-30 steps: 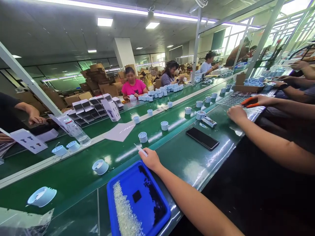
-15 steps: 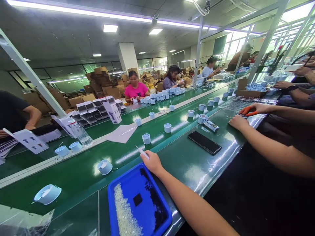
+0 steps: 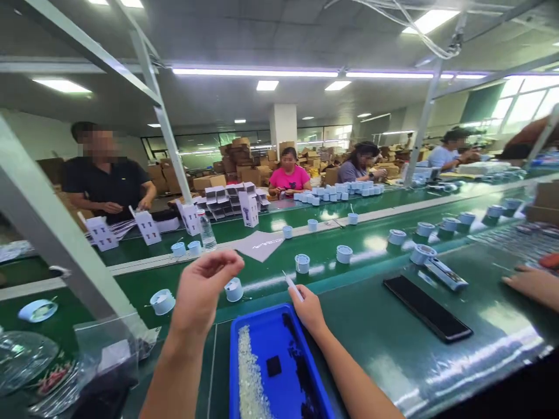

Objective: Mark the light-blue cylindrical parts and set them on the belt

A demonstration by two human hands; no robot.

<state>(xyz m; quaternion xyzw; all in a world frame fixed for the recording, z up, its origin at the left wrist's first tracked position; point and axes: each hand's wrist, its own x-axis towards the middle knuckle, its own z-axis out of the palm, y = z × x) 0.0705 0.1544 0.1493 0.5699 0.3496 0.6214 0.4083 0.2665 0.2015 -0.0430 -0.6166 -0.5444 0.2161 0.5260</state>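
In the head view, the R hand (image 3: 312, 311) is closed around a white tool (image 3: 294, 287), w/ its thin tip pointing up and to the L, toward the green belt (image 3: 271, 273). This hand is at the far R corner of the blue tray (image 3: 262, 313); I cannot tell if it touches the rim. The L hand (image 3: 198, 297) is raised, w/ thumb and fingers brought together; I cannot tell if smth is held btwn them. Just behind it, a light-blue cup (image 3: 234, 291) stands on the belt. In the tray, clear bits (image 3: 248, 372) lie along the L side, black bits (image 3: 299, 361) along the R side, and a black square (image 3: 273, 366) btwn them. To the R, a phone (image 3: 428, 308) lies on the table (image 3: 358, 349).
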